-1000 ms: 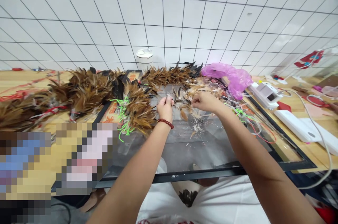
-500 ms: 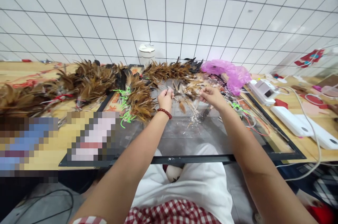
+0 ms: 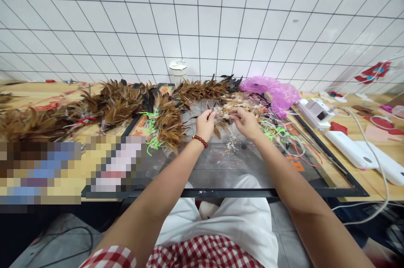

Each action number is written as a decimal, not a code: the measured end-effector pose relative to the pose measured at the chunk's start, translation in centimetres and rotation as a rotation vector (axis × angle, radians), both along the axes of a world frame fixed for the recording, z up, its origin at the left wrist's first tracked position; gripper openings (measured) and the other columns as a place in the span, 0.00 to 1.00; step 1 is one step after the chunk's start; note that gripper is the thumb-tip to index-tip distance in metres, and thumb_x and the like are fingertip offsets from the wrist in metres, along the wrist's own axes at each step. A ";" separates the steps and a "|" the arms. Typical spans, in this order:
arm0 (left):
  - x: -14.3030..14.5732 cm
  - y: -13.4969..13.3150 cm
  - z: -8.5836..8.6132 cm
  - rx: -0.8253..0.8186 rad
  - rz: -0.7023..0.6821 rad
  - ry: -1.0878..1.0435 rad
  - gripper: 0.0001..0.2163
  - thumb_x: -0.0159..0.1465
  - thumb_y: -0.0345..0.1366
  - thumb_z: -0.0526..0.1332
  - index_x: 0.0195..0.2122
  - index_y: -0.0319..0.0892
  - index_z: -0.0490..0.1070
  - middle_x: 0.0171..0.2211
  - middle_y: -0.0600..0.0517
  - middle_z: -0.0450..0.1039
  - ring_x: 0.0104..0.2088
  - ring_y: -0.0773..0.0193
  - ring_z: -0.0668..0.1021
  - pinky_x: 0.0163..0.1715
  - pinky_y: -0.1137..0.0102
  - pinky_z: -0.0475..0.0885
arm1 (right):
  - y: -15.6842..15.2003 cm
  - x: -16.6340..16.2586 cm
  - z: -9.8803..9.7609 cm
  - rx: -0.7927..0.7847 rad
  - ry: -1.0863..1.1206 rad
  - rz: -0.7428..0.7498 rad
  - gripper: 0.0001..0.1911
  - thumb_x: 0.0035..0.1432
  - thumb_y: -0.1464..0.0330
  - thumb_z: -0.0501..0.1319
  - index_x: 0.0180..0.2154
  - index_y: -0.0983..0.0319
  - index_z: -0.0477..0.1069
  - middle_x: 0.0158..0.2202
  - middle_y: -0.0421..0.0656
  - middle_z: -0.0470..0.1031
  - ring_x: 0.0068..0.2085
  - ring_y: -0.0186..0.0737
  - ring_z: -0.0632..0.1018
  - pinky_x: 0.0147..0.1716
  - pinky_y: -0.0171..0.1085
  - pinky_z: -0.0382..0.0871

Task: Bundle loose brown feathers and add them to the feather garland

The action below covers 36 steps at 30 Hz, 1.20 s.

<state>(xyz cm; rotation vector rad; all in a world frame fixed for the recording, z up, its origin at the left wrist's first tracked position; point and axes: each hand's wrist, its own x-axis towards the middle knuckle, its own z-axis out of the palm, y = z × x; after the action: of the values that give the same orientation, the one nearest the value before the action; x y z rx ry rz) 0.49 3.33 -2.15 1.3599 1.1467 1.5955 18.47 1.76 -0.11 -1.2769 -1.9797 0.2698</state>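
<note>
The feather tuft (image 3: 222, 117), a small ragged clump of tan, brown and pale plumes, sits between both hands just above the glass panel (image 3: 240, 171), towards its far edge. The left hand (image 3: 205, 124) pinches one end with fingers closed, and the right hand (image 3: 245, 123) nips the other likewise. Behind lie perhaps five brown feather bundles (image 3: 167, 123), too overlapped to count surely, one pink bag (image 3: 277, 91) and one white cup (image 3: 177, 70).

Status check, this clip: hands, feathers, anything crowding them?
Both closed: left hand and right hand pinch small feather bunch over glass panel. Close on the left, brown feather bundles; green cords beside right hand.
</note>
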 end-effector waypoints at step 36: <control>1.1 -1.3 0.0 -0.174 -0.378 0.006 0.14 0.59 0.34 0.60 0.17 0.40 0.65 0.16 0.55 0.66 0.20 0.71 0.67 0.26 0.74 0.63 | -0.1 -0.8 0.1 0.087 0.217 0.134 0.13 0.61 0.62 0.59 0.45 0.59 0.77 0.40 0.45 0.79 0.41 0.40 0.78 0.45 0.41 0.71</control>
<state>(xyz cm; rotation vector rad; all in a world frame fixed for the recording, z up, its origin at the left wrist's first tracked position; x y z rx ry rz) 1.59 2.04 -2.15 1.3710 0.9403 1.1951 17.66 1.61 -0.03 -1.0174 -1.8710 0.3678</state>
